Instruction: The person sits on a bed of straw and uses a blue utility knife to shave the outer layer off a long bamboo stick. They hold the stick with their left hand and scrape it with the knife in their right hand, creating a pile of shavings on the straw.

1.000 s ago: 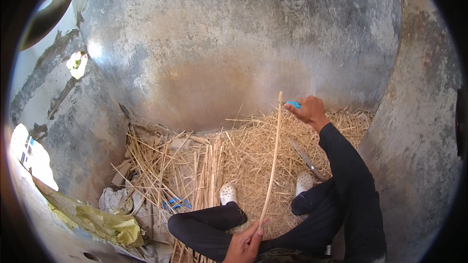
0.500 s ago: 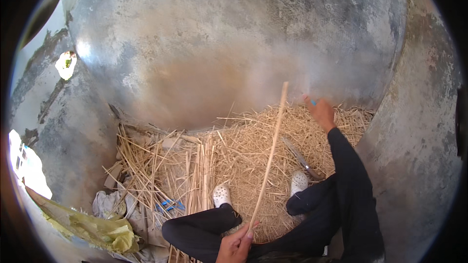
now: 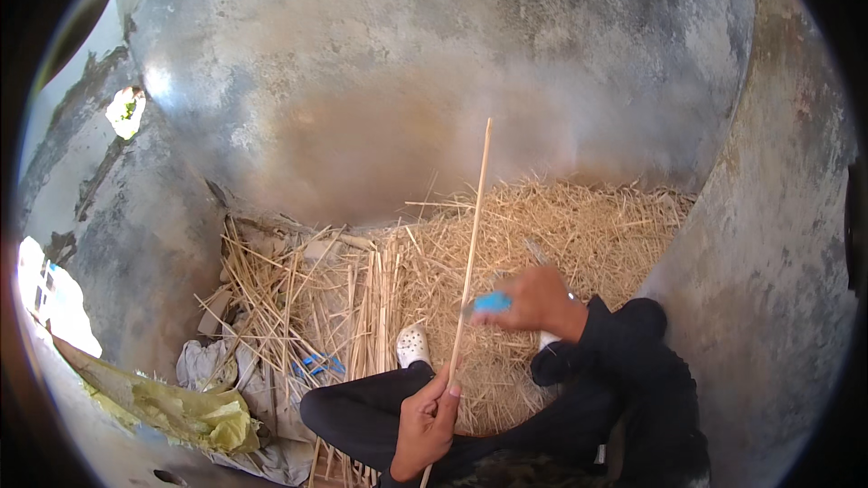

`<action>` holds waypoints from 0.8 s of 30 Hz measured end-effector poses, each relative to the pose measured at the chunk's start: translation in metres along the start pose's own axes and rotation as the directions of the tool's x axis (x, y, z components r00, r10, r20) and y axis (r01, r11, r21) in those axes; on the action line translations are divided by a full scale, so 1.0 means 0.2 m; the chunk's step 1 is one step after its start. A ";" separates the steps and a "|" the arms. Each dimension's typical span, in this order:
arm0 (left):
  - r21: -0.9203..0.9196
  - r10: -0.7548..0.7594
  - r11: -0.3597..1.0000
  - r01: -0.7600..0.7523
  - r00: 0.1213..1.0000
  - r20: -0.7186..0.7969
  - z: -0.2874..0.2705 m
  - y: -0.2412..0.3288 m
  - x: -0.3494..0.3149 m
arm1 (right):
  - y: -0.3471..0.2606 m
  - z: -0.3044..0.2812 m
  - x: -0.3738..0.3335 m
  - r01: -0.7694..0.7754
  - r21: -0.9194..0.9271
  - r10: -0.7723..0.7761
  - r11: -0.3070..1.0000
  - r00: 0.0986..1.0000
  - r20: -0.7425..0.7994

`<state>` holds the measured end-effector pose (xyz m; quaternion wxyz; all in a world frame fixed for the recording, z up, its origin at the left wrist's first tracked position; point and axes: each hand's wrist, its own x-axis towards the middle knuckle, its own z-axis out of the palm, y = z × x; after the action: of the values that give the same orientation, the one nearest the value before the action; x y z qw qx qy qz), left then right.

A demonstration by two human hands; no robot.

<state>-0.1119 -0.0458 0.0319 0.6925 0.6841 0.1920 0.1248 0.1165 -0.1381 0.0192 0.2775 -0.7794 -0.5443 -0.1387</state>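
A bare grey concrete floor (image 3: pixel 434 81) and stained walls fill the view, and a heap of straw (image 3: pixel 542 244) is spread from the centre out toward 3 o'clock, with looser stalks (image 3: pixel 298 298) strewn toward 9 o'clock. A long thin stick (image 3: pixel 472 244) is held nearly upright, its tip pointing to 12 o'clock and its lower end running off the frame at 6 o'clock. The left hand (image 3: pixel 423 425) is seen at 6 o'clock with its grip clamped on the stick low down. The right hand (image 3: pixel 533 300), at about 4 o'clock of centre, is closed on a small tool with a blue handle (image 3: pixel 491 303), set against the stick's middle; its blade cannot be made out. The stick is judged light, dry and springy, liable to bend or snap if loaded far from a hand, and smooth enough to slide; it is best gripped near the lower end and steadied close to the spot being worked. Crumpled yellow-green sheeting (image 3: pixel 172 407) lies at 8 o'clock, and a white shoe (image 3: pixel 413 343) is planted on the straw.
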 end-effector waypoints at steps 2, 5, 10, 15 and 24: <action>0.087 0.090 0.992 -0.089 0.996 -0.018 -0.01 -0.02 -0.02 | -0.09 -0.03 -0.03 0.122 -0.062 -0.119 0.991 0.991 0.061; 0.153 0.148 0.978 -0.141 0.988 -0.042 -0.01 0.00 -0.02 | 0.03 0.01 0.08 0.003 -0.061 -0.009 0.998 0.995 -0.096; 0.134 0.151 0.980 -0.147 0.988 -0.024 -0.02 0.00 -0.06 | -0.09 -0.02 0.03 0.073 -0.067 -0.076 0.995 0.997 -0.033; 0.160 0.158 0.975 -0.155 0.987 -0.005 -0.03 -0.01 -0.10 | 0.22 0.02 0.24 -0.177 -0.090 0.159 0.980 0.972 -0.175; 0.256 0.186 0.948 -0.190 0.982 0.040 0.00 -0.10 -0.10 | 0.32 -0.01 0.18 -0.155 -0.108 0.135 0.982 0.976 -0.168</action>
<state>-0.1320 -0.0560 0.0147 0.5837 0.7848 0.1350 0.1588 0.1888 -0.1282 0.0205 0.2824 -0.8187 -0.4525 -0.2126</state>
